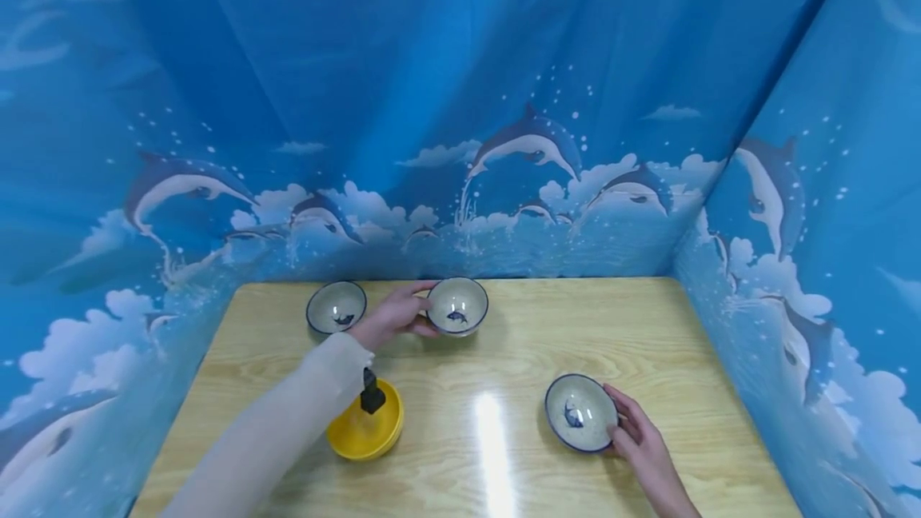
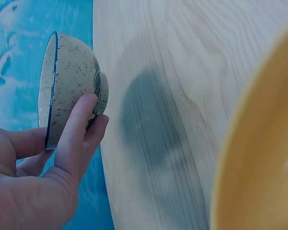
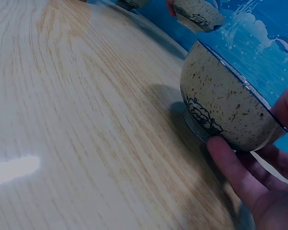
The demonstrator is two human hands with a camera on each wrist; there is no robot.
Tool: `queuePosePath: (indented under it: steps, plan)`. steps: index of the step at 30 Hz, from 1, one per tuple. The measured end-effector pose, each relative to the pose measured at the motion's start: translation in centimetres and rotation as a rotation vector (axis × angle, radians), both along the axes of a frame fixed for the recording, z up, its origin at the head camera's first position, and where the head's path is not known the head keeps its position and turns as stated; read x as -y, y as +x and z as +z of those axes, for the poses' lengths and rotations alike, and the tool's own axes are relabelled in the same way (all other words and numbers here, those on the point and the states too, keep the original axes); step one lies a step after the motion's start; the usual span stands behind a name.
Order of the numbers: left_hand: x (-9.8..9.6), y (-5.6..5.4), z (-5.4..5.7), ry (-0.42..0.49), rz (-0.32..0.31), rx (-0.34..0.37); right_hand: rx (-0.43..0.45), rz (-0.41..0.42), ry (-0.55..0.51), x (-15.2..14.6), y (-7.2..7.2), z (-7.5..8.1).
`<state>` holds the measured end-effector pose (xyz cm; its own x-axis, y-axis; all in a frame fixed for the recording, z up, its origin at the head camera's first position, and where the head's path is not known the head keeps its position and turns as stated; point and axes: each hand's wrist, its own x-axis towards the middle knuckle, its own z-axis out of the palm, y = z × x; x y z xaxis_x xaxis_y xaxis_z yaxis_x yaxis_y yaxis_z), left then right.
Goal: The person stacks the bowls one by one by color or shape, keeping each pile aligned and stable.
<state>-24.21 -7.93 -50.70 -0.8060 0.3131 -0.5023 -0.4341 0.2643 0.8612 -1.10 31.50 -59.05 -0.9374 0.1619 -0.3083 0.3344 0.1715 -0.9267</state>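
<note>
The left hand is pinching a pale bowl behind the yellow bowl, the right hand another bowl right of it; held one-sided, either could be slipping.

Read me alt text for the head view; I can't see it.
A person's left hand holds a pale blue-rimmed bowl, the right hand a matching bowl, over a wooden table. A third pale bowl sits at back left, with a yellow bowl nearer, partly behind the left sleeve. Blue dolphin-print fabric hangs behind.
</note>
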Motion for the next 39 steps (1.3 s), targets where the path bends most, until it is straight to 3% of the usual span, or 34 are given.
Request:
queuePosePath:
  steps: [6, 24, 39]
  plan:
    - [-1.9, 1.0, 1.1, 0.009, -0.053, 0.015, -0.078, 0.011, -0.038, 0.0, 0.3, -0.5]
    - [-6.4, 5.0, 3.0, 0.107, -0.188, 0.009, -0.143, -0.011, -0.136, 0.0, 0.9, -1.3]
    - [-8.8, 7.3, 3.0, 0.135, -0.209, -0.002, -0.152, -0.028, -0.167, 0.0, 0.9, -1.6]
